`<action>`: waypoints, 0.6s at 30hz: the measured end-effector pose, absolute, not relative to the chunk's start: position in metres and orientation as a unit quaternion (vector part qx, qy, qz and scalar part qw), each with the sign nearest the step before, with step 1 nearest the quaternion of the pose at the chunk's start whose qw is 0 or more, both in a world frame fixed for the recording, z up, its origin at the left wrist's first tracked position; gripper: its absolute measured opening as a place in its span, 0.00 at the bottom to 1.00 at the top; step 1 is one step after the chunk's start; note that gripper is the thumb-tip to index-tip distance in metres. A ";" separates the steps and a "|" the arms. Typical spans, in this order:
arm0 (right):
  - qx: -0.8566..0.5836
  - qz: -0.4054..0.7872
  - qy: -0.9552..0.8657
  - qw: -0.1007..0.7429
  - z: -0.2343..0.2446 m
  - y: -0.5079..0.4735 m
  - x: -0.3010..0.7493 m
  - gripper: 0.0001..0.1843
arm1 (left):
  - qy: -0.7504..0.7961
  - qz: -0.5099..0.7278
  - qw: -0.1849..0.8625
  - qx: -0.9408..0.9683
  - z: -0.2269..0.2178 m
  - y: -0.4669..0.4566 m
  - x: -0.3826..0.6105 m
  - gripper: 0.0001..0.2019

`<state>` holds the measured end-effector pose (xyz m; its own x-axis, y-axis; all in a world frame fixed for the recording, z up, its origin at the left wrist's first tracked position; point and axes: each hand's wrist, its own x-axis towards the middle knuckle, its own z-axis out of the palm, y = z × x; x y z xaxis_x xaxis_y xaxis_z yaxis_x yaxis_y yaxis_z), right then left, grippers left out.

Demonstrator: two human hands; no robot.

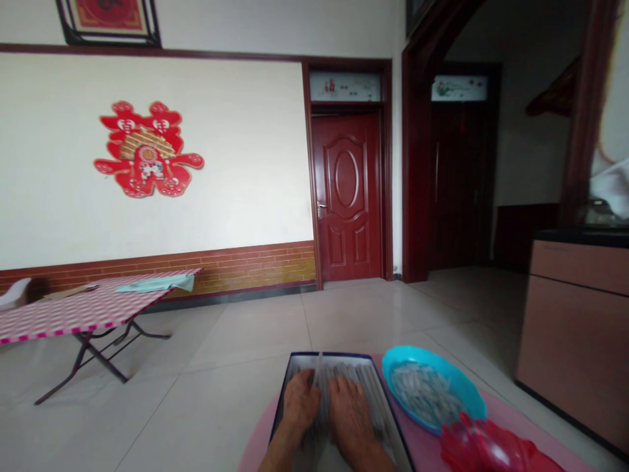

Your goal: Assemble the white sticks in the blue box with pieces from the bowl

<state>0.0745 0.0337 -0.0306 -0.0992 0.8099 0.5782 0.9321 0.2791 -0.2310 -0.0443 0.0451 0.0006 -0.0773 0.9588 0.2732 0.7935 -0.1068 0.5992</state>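
Observation:
A shallow box [284, 406] with a dark blue rim lies before me, holding rows of thin, translucent tube-like sticks [373, 387]. My left hand [301, 401] is over its left side, fingers curled, with one pale stick [319, 367] rising against the thumb and appearing gripped. Beside it, my right hand [348, 410] lies palm down with its fingers stretched over the sticks. To the right of the box stands a bright blue bowl [393, 357] with many short, whitish translucent pieces [425, 390] in it; what they are I cannot make out.
Box and bowl rest on a pink round table [260, 429]. A crumpled red plastic bag [491, 446] touches the bowl's near side. At left is a folding table [88, 308] with a checked cloth. A brown cabinet [574, 341] stands on the right; a red door [348, 196] is ahead.

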 end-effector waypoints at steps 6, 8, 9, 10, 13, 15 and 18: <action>-0.575 -0.071 -0.667 0.468 -0.027 0.053 0.084 0.26 | 0.578 0.369 0.065 0.725 -0.002 0.042 -0.043 0.18; -0.561 -0.059 -0.652 0.506 -0.023 0.055 0.089 0.24 | 0.562 0.356 0.050 0.745 -0.002 0.041 -0.043 0.18; -0.555 -0.048 -0.646 0.522 -0.021 0.054 0.091 0.22 | 0.556 0.352 0.039 0.752 -0.002 0.040 -0.043 0.19; -0.549 -0.033 -0.640 0.537 -0.017 0.053 0.093 0.20 | 0.550 0.348 0.025 0.759 -0.002 0.039 -0.044 0.19; -0.527 0.028 -0.620 0.580 -0.005 0.045 0.096 0.17 | 0.526 0.343 -0.022 0.778 0.003 0.036 -0.043 0.18; -0.515 0.084 -0.603 0.603 0.002 0.040 0.094 0.16 | 0.504 0.346 -0.043 0.790 0.008 0.032 -0.040 0.18; -0.494 0.169 -0.592 0.614 0.009 0.035 0.089 0.16 | 0.473 0.353 -0.057 0.805 0.017 0.029 -0.036 0.17</action>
<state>0.0893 0.0354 0.0090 0.2428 0.7925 0.5595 0.3772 0.4542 -0.8071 -0.0362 0.0286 0.0170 0.3039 0.7212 0.6224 0.8023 -0.5461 0.2410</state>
